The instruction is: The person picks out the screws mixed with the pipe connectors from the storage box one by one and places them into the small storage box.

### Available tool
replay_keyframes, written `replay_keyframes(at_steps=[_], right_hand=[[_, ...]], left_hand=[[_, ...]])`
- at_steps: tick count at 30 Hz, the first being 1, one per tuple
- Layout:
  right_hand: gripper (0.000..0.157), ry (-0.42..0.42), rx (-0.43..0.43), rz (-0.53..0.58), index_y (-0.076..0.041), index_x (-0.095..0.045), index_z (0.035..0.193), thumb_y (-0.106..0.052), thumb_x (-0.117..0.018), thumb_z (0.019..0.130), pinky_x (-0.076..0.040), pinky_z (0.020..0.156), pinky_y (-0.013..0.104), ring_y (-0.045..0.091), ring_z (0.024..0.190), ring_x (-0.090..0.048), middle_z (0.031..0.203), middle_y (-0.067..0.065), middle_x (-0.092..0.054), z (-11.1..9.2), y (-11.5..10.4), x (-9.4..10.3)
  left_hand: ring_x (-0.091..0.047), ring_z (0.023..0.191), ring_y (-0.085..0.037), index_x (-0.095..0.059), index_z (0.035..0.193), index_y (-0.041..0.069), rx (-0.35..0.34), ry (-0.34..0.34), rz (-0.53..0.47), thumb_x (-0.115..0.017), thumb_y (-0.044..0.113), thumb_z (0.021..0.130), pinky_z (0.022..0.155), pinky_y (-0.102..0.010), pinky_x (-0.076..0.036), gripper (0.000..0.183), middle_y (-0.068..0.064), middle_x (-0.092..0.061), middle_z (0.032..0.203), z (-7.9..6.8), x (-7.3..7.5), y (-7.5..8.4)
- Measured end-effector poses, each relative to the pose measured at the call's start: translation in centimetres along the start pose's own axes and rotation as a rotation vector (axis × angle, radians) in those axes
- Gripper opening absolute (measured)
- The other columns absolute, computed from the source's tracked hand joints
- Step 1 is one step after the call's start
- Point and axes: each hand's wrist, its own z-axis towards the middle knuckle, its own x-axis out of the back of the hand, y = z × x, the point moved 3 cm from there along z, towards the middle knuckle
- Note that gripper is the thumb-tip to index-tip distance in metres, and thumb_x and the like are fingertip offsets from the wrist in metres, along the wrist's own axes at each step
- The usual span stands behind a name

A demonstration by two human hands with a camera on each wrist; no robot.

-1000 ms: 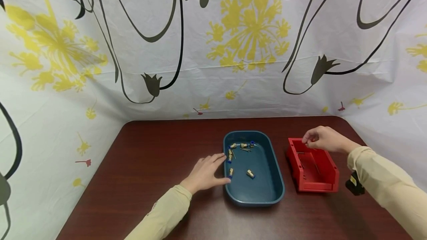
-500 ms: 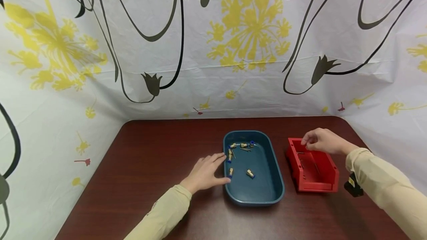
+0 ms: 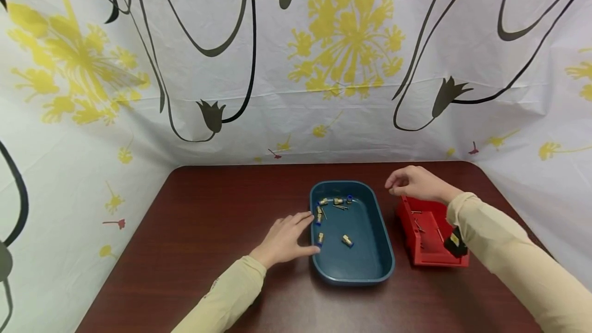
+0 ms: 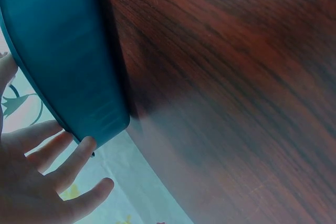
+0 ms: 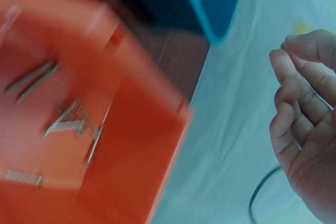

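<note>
My left hand (image 3: 285, 239) rests its spread, fairly straight fingers and thumb at the left rim of a blue tray (image 3: 365, 271); in the left wrist view its fingertips lie along the tray's edge. Several brass fittings with blue ends, such as one fitting (image 3: 347, 241), lie in the tray beside a few thin screws (image 3: 340, 207). My right hand (image 3: 418, 183) is above the far end of a red bin (image 3: 430, 260). Its fingers are curled, thumb tip against index fingertip (image 5: 282, 61); I cannot tell whether something tiny is pinched there. Several screws (image 5: 65, 119) lie in the bin.
Both containers stand on a dark wooden table (image 3: 222, 209), the bin to the right of the tray with a narrow gap between. A patterned white cloth (image 3: 259, 81) hangs behind the table. A black wrist camera (image 3: 455, 243) on the right sleeve overlaps the bin.
My right hand has moved left from over the bin toward the tray, its fingers staying curled. The left hand, tray and bin have stayed in place.
</note>
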Motion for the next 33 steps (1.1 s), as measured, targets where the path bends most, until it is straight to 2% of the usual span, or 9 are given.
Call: replay_keyframes(at_steps=[7,13,16,22,27,33], right_hand=[[0.008,-0.026,0.089,0.014,-0.010,-0.064,0.087,-0.006,-0.059,0.082,-0.046,0.067,0.032,0.011,0.069,-0.057,0.076,-0.002,-0.062,2.9,-2.6,-2.0],[0.008,-0.063,0.096,0.053,-0.009,-0.064,0.089,-0.009,-0.058,0.083,-0.046,0.063,0.030,0.012,0.068,-0.057,0.077,-0.001,-0.063,5.1,-3.6,-4.5],[0.008,-0.081,0.079,0.067,-0.008,-0.064,0.089,-0.008,-0.058,0.084,-0.045,0.060,0.029,0.015,0.067,-0.057,0.075,-0.004,-0.061,6.0,-3.9,-6.0],[0.008,-0.087,0.044,0.047,-0.004,-0.065,0.088,-0.008,-0.060,0.082,-0.046,0.060,0.028,0.015,0.066,-0.057,0.076,0.000,-0.062,7.5,-4.1,-8.5],[0.012,-0.110,0.015,0.039,-0.001,-0.065,0.089,-0.008,-0.060,0.081,-0.046,0.060,0.028,0.012,0.065,-0.056,0.076,-0.001,-0.061,8.2,-3.9,-10.0],[0.012,-0.125,-0.037,0.011,-0.004,-0.065,0.090,-0.008,-0.061,0.080,-0.046,0.063,0.029,0.010,0.068,-0.055,0.079,-0.003,-0.060,9.0,-3.5,-11.4]], left_hand=[[-0.040,0.116,-0.023,-0.040,0.134,0.012,0.001,0.001,0.002,-0.057,0.058,0.075,0.092,-0.046,-0.031,0.077,-0.003,-0.036,0.135,0.0,0.0,0.0],[-0.040,0.116,-0.023,-0.040,0.133,0.012,-0.003,0.005,-0.008,-0.058,0.057,0.075,0.091,-0.046,-0.032,0.076,-0.003,-0.037,0.135,0.1,0.0,-0.1],[-0.041,0.115,-0.023,-0.040,0.133,0.011,-0.005,0.007,-0.015,-0.058,0.056,0.075,0.091,-0.046,-0.032,0.076,-0.003,-0.037,0.135,0.1,-0.1,-0.1],[-0.041,0.115,-0.022,-0.040,0.134,0.011,-0.006,0.004,-0.007,-0.057,0.056,0.075,0.091,-0.046,-0.032,0.076,-0.003,-0.037,0.135,0.1,-0.2,-0.2],[-0.040,0.115,-0.022,-0.039,0.134,0.012,-0.002,-0.005,-0.006,-0.057,0.056,0.076,0.091,-0.046,-0.032,0.075,-0.002,-0.036,0.135,0.1,-0.1,-0.2],[-0.040,0.116,-0.022,-0.039,0.134,0.012,-0.002,-0.008,-0.011,-0.056,0.056,0.076,0.091,-0.046,-0.032,0.075,-0.002,-0.036,0.135,0.1,-0.1,-0.2]])
